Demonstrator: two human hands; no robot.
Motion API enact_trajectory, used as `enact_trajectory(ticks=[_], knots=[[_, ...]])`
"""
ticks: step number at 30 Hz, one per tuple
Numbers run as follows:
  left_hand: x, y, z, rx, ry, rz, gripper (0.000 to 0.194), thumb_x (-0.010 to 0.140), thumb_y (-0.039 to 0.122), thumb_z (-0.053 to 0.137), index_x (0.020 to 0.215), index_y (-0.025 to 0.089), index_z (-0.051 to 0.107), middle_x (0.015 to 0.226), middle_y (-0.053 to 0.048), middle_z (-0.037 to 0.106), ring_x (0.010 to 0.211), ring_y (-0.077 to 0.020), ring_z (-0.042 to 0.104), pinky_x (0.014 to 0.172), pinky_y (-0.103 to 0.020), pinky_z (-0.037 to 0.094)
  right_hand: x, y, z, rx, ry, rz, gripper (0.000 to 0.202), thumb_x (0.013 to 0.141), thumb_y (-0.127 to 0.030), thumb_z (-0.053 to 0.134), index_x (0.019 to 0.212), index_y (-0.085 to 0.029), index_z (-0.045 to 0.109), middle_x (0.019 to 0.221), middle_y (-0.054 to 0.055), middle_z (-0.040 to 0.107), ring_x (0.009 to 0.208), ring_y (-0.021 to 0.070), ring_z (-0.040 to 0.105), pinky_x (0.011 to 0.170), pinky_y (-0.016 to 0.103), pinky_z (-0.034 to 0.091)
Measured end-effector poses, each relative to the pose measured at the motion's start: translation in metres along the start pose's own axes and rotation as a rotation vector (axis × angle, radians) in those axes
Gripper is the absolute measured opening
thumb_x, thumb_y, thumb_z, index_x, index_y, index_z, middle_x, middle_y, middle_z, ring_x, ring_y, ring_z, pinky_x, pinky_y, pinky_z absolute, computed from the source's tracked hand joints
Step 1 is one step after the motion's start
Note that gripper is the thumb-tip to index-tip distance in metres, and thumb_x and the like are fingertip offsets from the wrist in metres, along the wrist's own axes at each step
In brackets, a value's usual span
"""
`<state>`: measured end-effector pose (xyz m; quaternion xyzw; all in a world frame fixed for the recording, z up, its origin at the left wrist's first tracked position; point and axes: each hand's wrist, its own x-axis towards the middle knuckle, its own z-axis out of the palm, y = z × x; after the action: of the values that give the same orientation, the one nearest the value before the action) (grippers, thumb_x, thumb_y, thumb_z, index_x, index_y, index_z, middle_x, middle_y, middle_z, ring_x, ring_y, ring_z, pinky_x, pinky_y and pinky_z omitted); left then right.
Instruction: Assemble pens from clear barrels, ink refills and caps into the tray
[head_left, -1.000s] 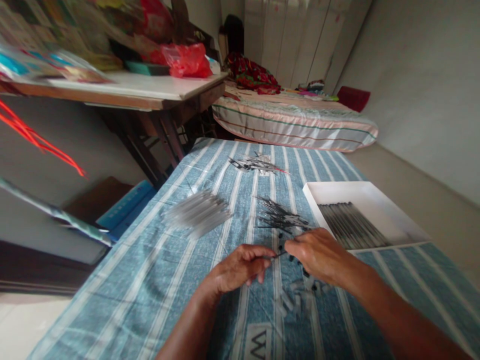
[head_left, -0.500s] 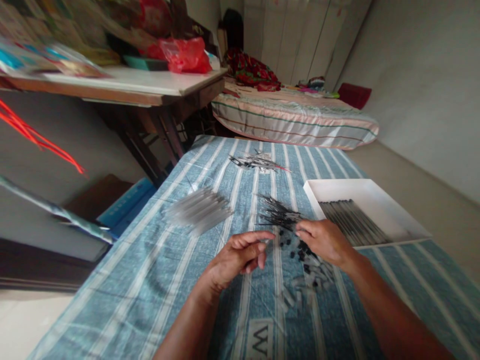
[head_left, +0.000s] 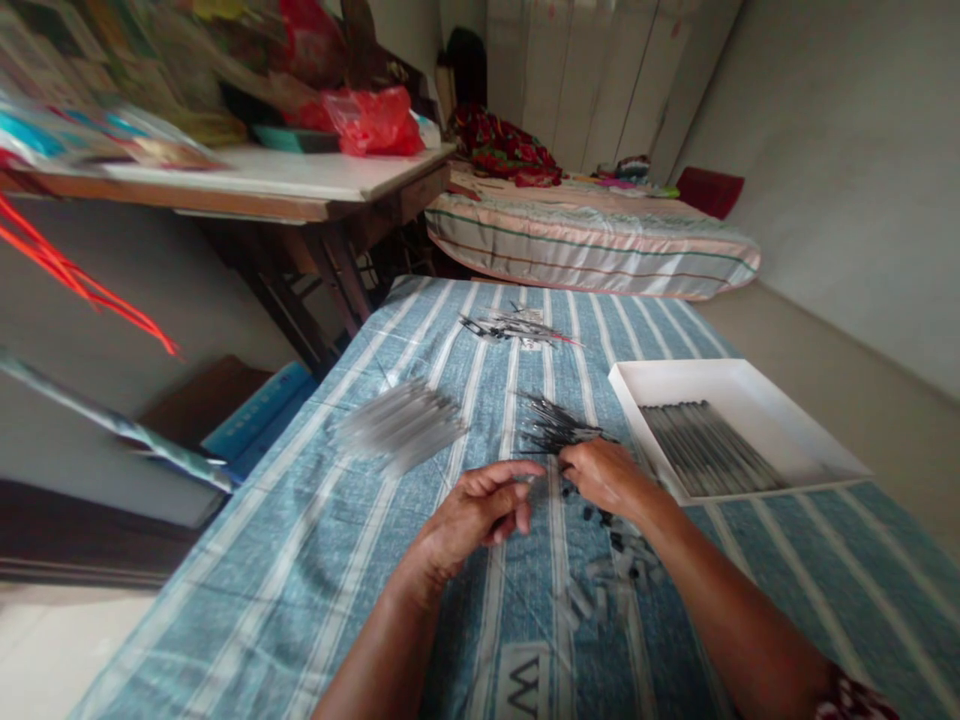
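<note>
My left hand (head_left: 484, 510) is over the middle of the striped cloth, thumb and forefinger closed. Something small and pale shows at its fingertips, too blurred to name. Close beside it, my right hand (head_left: 604, 475) has its fingers pinched together, knuckles up; what they hold, if anything, is hidden. Just beyond the right hand lies a heap of thin black sticks that look like pen refills (head_left: 559, 425). Small black pieces (head_left: 589, 512) and short grey translucent tubes (head_left: 585, 600) are scattered below it. To the left lies a row of grey translucent pen barrels (head_left: 405, 428).
A shallow white box (head_left: 806, 445) at right holds a row of dark pens (head_left: 705, 450). Farther back lies another pile of thin pieces (head_left: 517, 325). A side table (head_left: 300, 180) with a red plastic bag (head_left: 375, 120) stands at left, a bed (head_left: 592, 235) behind.
My right hand has moved left and slightly down, toward my left hand, covering some black pieces. My left hand has stayed almost still.
</note>
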<state>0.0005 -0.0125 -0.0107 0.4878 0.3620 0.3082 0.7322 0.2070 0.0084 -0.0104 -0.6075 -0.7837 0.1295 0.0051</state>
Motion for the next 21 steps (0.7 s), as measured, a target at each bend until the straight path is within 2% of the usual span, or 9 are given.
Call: enact_trajectory(ticks=[4,6,9,11,16,21], knots=[[0.0,-0.001,0.0,-0.024,0.01,0.008,0.041,0.079,0.037,0.063,0.114,0.015,0.062,0.059,0.0,0.062,0.04,-0.0041,0.037,0.041,-0.019,0.023,-0.003,0.004,0.003,0.088,0.051,-0.005,0.014,0.082,-0.023,0.055,0.076,-0.018,0.067,0.074,0.006,0.07,0.075,0.0203,0.066,0.062,0.025,0.042],[0.0,-0.001,0.0,-0.025,0.001,0.007,0.041,0.079,0.037,0.063,0.114,0.015,0.062,0.059,0.0,0.062,0.041,-0.0042,0.037,0.041,-0.019,0.023,-0.008,0.003,0.003,0.346,0.09,-0.032,0.013,0.081,-0.023,0.056,0.074,-0.017,0.064,0.065,0.002,0.067,0.065,0.0159,0.064,0.057,0.022,0.042],[0.0,0.0,0.0,-0.018,-0.01,0.0,0.043,0.079,0.036,0.063,0.117,0.015,0.061,0.06,0.0,0.063,0.04,-0.0039,0.037,0.04,-0.018,0.022,-0.016,-0.002,0.001,0.888,0.117,-0.083,0.012,0.077,-0.027,0.061,0.072,-0.017,0.061,0.056,-0.002,0.062,0.051,0.0116,0.058,0.048,0.02,0.042],[-0.001,0.0,0.001,-0.014,-0.015,-0.01,0.044,0.079,0.036,0.063,0.118,0.015,0.06,0.059,0.0,0.062,0.04,-0.0039,0.037,0.04,-0.018,0.021,-0.02,-0.007,-0.001,1.069,0.131,-0.095,0.014,0.072,-0.03,0.066,0.072,-0.016,0.063,0.054,-0.003,0.061,0.047,0.01,0.055,0.045,0.019,0.042],[-0.002,0.003,0.002,0.003,-0.024,-0.033,0.038,0.078,0.037,0.064,0.108,0.014,0.063,0.058,0.0,0.063,0.039,-0.0041,0.038,0.04,-0.018,0.02,-0.021,-0.013,-0.003,1.21,0.17,-0.093,0.017,0.068,-0.031,0.07,0.075,-0.015,0.067,0.056,-0.001,0.064,0.046,0.0094,0.056,0.047,0.02,0.047],[-0.002,0.003,0.001,0.016,-0.035,-0.036,0.034,0.077,0.038,0.065,0.101,0.014,0.063,0.058,0.0,0.063,0.038,-0.0037,0.037,0.039,-0.018,0.02,-0.021,-0.015,-0.003,1.194,0.178,-0.131,0.018,0.071,-0.032,0.069,0.075,-0.014,0.067,0.057,0.0,0.064,0.048,0.0101,0.058,0.048,0.021,0.047]])
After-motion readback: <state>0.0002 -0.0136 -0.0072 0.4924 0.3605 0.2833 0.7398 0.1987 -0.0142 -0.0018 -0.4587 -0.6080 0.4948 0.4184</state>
